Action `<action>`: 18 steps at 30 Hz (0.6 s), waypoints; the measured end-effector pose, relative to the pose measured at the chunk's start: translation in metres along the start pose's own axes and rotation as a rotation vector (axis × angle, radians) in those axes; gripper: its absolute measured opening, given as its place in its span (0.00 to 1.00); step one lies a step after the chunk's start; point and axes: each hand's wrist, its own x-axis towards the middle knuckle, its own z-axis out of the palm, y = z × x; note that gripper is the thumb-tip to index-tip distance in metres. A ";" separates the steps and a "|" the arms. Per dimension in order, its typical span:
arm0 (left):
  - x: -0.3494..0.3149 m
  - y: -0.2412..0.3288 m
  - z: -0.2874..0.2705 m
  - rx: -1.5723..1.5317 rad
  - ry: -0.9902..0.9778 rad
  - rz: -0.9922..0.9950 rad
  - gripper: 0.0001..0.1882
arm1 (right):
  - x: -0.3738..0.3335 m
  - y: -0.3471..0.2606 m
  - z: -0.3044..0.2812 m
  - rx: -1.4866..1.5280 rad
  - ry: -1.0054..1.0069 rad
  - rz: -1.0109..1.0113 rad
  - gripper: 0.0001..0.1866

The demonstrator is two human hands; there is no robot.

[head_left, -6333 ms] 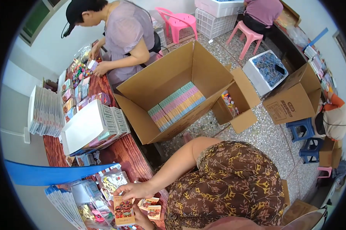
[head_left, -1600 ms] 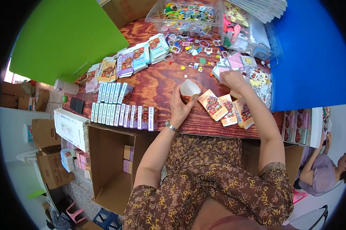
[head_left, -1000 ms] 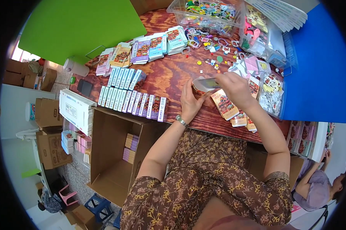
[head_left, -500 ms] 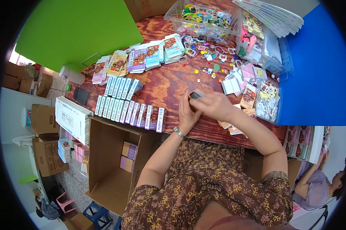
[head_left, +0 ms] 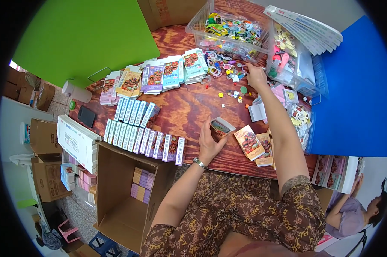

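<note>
My left hand is wrapped round a small open-topped cardboard box, which it holds tilted above the wooden table. Something dark and green shows inside the box's mouth. Farther off, my right hand reaches into the scattered small plastic trinkets. Its fingers are drawn together at a ring-like piece; what they grip is too small to make out. Orange printed boxes lie flat to the right of the held box, partly under my right forearm.
Rows of upright filled boxes stand at left, with flattened box stacks behind. Clear plastic bins of trinkets stand at the back right. White cards lie beneath my right arm. An open carton sits below the table edge.
My right hand has left the small box and moved far to the back right, among the trinkets. My left hand keeps the box, now with its open top showing.
</note>
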 end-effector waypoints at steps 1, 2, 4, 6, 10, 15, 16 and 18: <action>0.001 0.001 0.000 0.000 -0.005 0.003 0.52 | 0.004 0.005 0.001 -0.040 -0.095 -0.012 0.23; 0.003 0.003 0.001 -0.001 -0.012 0.006 0.52 | 0.007 0.012 0.002 -0.046 -0.096 -0.010 0.23; 0.007 0.007 0.005 -0.012 -0.008 0.015 0.52 | 0.008 0.022 0.003 -0.038 -0.028 -0.008 0.21; 0.004 0.005 0.002 -0.006 0.002 0.006 0.52 | 0.010 0.017 -0.009 0.093 -0.007 0.003 0.20; 0.004 0.002 0.000 0.009 0.013 0.015 0.51 | 0.002 0.002 -0.041 0.455 0.027 -0.125 0.18; 0.009 0.006 0.004 0.026 0.051 0.066 0.50 | -0.038 0.015 -0.015 0.329 0.094 -0.487 0.19; 0.007 0.006 0.004 0.027 0.057 0.065 0.50 | -0.043 0.014 -0.014 0.334 0.092 -0.488 0.19; 0.006 0.005 0.002 0.034 0.064 0.063 0.49 | -0.050 0.013 -0.014 0.359 -0.298 -0.222 0.20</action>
